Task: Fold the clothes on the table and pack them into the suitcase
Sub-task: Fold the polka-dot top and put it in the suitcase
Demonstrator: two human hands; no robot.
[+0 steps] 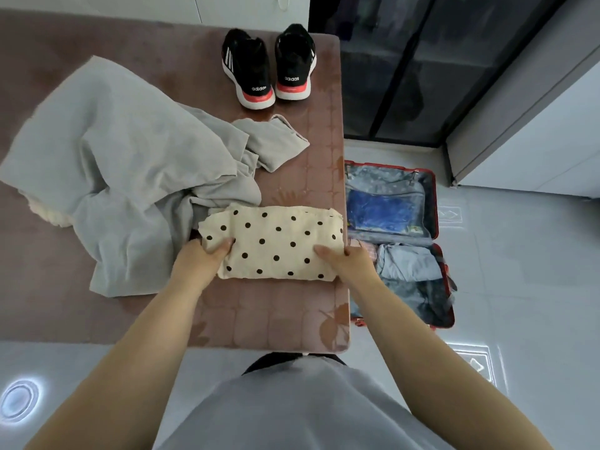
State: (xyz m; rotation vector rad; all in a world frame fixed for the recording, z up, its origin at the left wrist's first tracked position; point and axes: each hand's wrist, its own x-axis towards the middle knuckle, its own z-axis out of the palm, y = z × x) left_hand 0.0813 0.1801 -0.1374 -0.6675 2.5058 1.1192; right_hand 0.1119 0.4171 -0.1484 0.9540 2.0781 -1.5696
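Garment point(276, 243) with polka dots (folded), left hand point(203, 258) gripping one end, right hand point(348, 260) gripping the other

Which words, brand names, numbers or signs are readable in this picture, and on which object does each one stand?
"adidas": white letters on the heel of the black sneaker on the left.
"adidas": white letters on the heel of the black sneaker on the right.
A small label at the corner of the blue packet in the suitcase: too small to read.
No numbers are readable.
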